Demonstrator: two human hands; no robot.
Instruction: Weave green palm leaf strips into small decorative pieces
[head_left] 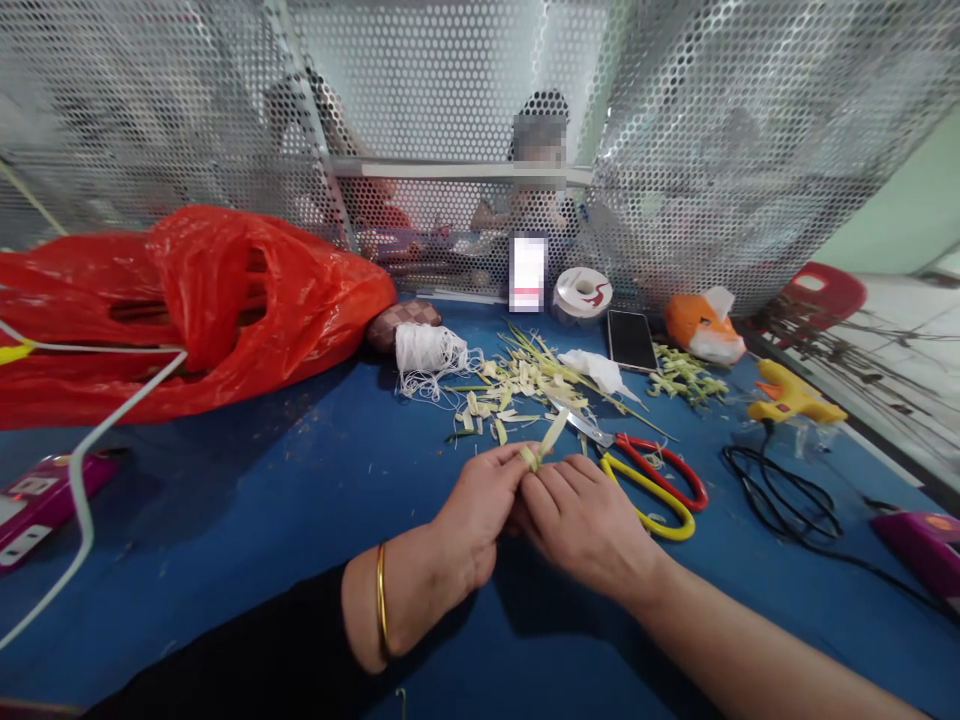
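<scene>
A pale green leaf strip (553,434), with a small folded or knotted part at its base, is pinched between my two hands. My left hand (474,505) is closed, its thumb and fingertips at the folded part. Pressed up against it, my right hand (589,515) curls its fingers around the same spot. The lower end of the strip is hidden by my fingers. Just beyond my right hand lie scissors (660,477) with one red and one yellow handle. A loose pile of cut leaf pieces (517,382) spreads on the blue table (247,500) ahead.
A red plastic bag (300,290) fills the back left beside a spool of white string (427,350). Behind are a ribbon roll (583,292), a phone (631,340), finished-looking green pieces (686,377) and a tissue pack (703,325). A yellow glue gun (795,395) trails a black cord right.
</scene>
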